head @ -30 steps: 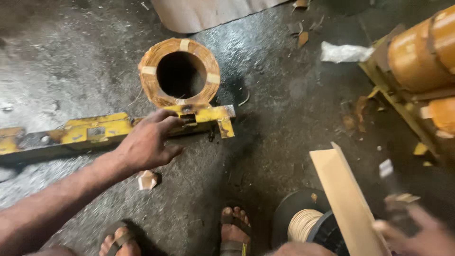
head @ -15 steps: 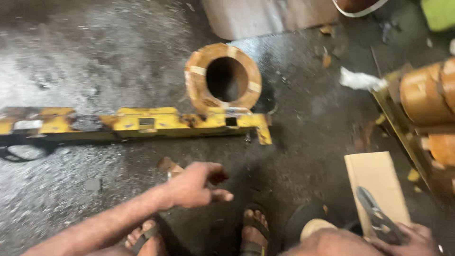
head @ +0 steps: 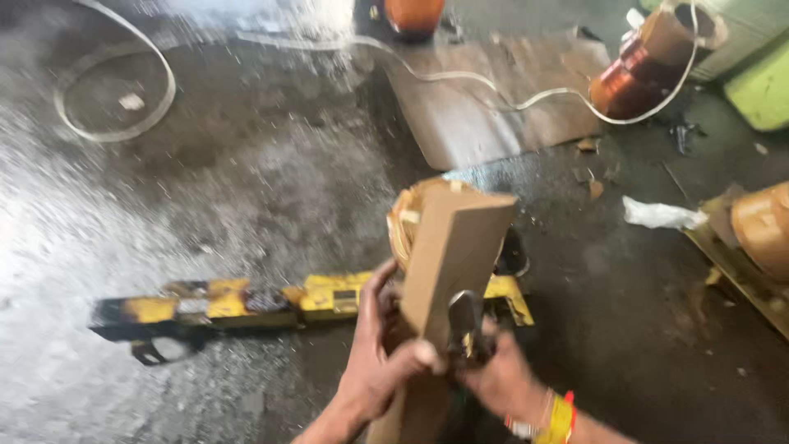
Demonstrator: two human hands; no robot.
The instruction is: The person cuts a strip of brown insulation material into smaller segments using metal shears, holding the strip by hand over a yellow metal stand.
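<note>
The head view shows two hands low in the middle of the frame, both closed on things. The left hand [head: 380, 362] grips one tall strip of brown board [head: 450, 263], thumb across its face, holding it upright just below centre. The right hand [head: 497, 380], with a yellow and red band at the wrist, is clenched round one pair of dark metal scissors [head: 465, 322] whose tip touches the board's lower right edge.

Behind the board, partly hidden, sits one round tape-wrapped coil [head: 404, 220] on the wet grey floor [head: 271, 173]. One long yellow and black metal bar [head: 246, 302] lies flat across the lower middle, running from the left side to just right of the hands.

At upper right stands one copper wire spool [head: 625, 78], tilted, with one pale strap [head: 460, 76] looping from it across the top to a ring at upper left. One flat brown sheet [head: 493, 107] lies under it. One white crumpled scrap [head: 662, 215] rests at the right, near one orange coil [head: 760, 226] at the right edge.
</note>
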